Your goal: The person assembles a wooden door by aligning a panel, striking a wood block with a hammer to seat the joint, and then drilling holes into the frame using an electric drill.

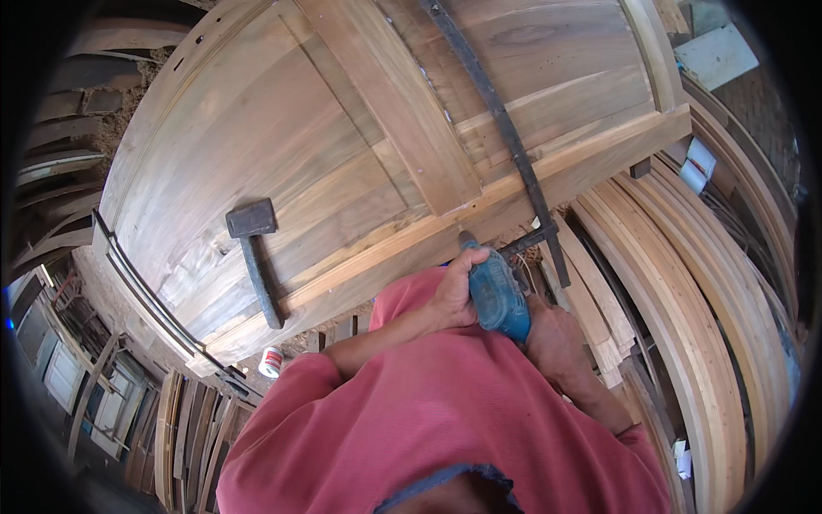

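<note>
Both my hands are closed on a blue power drill (498,295) close to my chest. My left hand (456,295) wraps around its front body from the left side. Behind it, my right hand (552,338) grips the rear end, and part of its fingers is hidden by the tool. The drill's dark nose points at the near edge of a large wooden panelled door (342,128); whether it touches the wood I cannot tell. A mallet (257,257) with a dark block head lies on the door, left of my hands.
A long dark metal bar clamp (497,111) crosses the door just right of the drill. Another clamp (145,283) runs along the door's left end. Stacked planks (676,300) fill the right side. A small white container (271,361) stands below the door's near left edge.
</note>
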Demonstrator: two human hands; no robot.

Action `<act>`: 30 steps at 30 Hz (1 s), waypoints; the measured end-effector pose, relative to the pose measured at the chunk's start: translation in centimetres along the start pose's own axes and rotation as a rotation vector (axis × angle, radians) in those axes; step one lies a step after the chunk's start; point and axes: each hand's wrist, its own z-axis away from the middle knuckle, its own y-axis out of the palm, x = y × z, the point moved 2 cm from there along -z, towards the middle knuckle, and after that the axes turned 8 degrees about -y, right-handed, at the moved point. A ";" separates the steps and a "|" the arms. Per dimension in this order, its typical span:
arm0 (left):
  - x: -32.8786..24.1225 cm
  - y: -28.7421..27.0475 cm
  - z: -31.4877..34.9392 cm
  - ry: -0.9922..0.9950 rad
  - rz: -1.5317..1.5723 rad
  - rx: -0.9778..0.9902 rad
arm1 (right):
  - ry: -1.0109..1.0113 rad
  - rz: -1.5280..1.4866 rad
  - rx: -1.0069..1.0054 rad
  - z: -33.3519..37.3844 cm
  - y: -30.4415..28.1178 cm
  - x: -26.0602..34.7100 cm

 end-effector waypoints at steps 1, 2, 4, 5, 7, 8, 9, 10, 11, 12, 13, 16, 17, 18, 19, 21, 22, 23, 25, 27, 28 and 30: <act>0.0 0.0 0.0 0.000 -0.001 0.005 | 0.001 -0.011 -0.007 -0.1 0.1 -0.1; 0.0 0.0 0.0 -0.005 0.004 0.014 | 0.002 -0.023 -0.014 -0.1 0.2 -0.2; -0.1 0.9 0.5 -0.008 0.013 0.032 | 0.010 0.002 -0.011 -0.3 0.4 -0.3; 0.0 1.0 0.6 0.007 0.005 0.011 | 0.014 0.014 -0.009 -0.3 0.6 -0.4; 0.0 1.1 0.8 0.035 -0.016 -0.033 | 0.009 0.019 -0.010 -0.4 1.1 -1.0; -0.1 1.1 0.7 0.041 -0.011 -0.037 | 0.007 0.021 -0.011 -0.5 1.2 -1.1; -0.1 1.1 0.6 0.047 -0.004 -0.040 | -0.002 0.014 -0.021 -0.5 1.1 -1.0; -0.1 1.1 0.5 0.054 0.002 -0.043 | -0.010 0.006 -0.031 -0.5 0.8 -0.9; -0.1 1.0 0.5 0.053 0.002 -0.035 | -0.019 -0.001 -0.041 -0.5 0.5 -0.7; -0.1 1.0 0.5 0.052 0.000 -0.029 | -0.018 0.001 -0.025 -0.5 0.3 -0.5; -0.1 1.0 0.5 0.051 -0.003 -0.022 | -0.018 0.003 -0.008 -0.6 -0.1 -0.3; -0.1 1.4 0.7 0.029 0.043 -0.032 | -0.024 0.022 0.003 -0.7 -0.1 -0.3; -0.1 1.4 0.8 0.022 0.042 -0.015 | -0.027 0.030 0.000 -0.7 -0.1 -0.4; -0.2 1.5 0.9 0.014 0.041 0.004 | -0.024 0.040 0.006 -0.8 -0.2 -0.3; -0.3 1.5 0.9 0.005 0.039 0.022 | -0.021 0.049 0.013 -0.9 -0.4 -0.1; -0.4 1.5 1.0 -0.002 0.057 0.042 | -0.019 0.062 0.016 -1.1 -0.4 0.0; -0.4 1.5 1.0 -0.005 0.066 0.054 | -0.021 0.066 0.014 -1.2 -0.3 -0.1; -0.5 1.4 1.0 -0.006 0.067 0.049 | -0.023 0.069 0.012 -1.3 -0.2 0.0; -0.6 1.1 0.9 -0.009 0.068 0.041 | -0.021 0.069 0.012 -1.4 -0.5 0.3; -0.5 0.9 0.9 -0.026 0.083 0.068 | -0.019 0.077 0.010 -1.5 -0.6 0.4; -0.5 0.9 0.8 -0.034 0.092 0.083 | -0.018 0.084 0.008 -1.5 -0.5 0.4; -0.5 0.7 0.7 -0.036 0.102 0.089 | -0.018 0.087 -0.005 -1.5 -0.4 0.5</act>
